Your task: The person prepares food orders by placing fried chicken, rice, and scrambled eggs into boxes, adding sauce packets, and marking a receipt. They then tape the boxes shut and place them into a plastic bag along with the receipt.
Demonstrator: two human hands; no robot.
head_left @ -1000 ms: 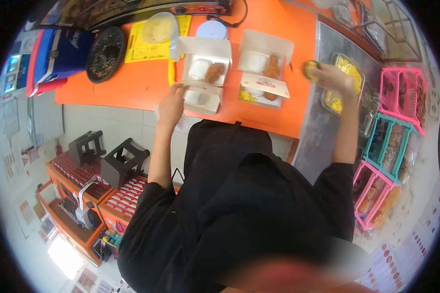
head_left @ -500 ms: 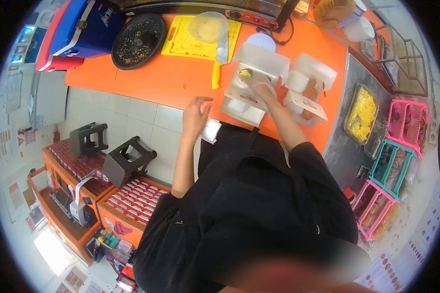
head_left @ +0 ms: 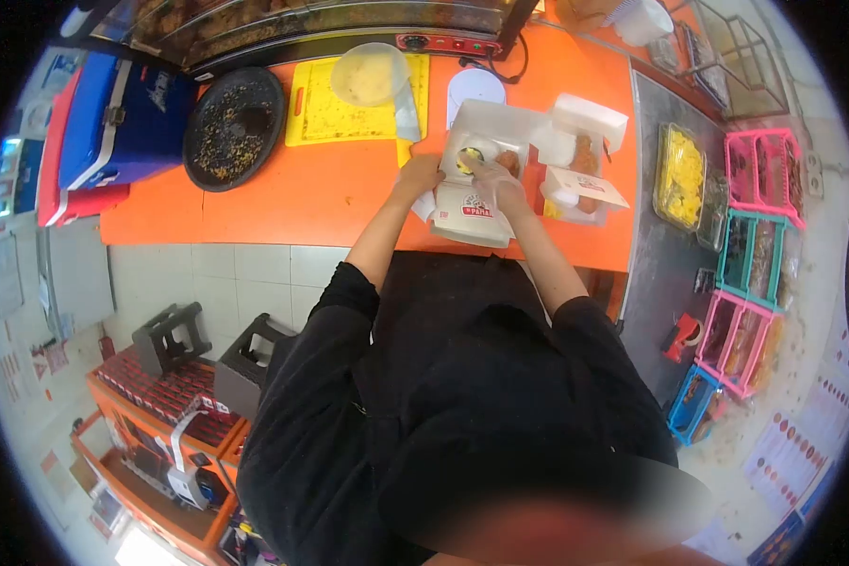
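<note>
An open white takeaway box (head_left: 476, 222) with red print on its flap stands on the orange counter in front of me. Inside it lie a round white wrapped item and a browned fried piece (head_left: 507, 162). My right hand (head_left: 500, 189), in a clear plastic glove, reaches into the box with its fingertips on a small round cup (head_left: 469, 158) that shows yellow and a dark rim. At the box's left side is my bare left hand (head_left: 420, 177), its fingers curled and partly hidden. Folded white paper (head_left: 424, 205) sticks out beneath that hand.
A second open box (head_left: 590, 118) with fried pieces stands at right. Farther left are a yellow-handled knife (head_left: 406, 127), a yellow cutting board (head_left: 311, 113), a plastic bowl (head_left: 370, 75) and a black round tray (head_left: 236, 127). A tub of yellow packets (head_left: 681, 179) sits right.
My left hand has come forward and right from beside the counter to the box, the paper still with it. The box flap now lies open toward me. My right hand stays inside the box.
</note>
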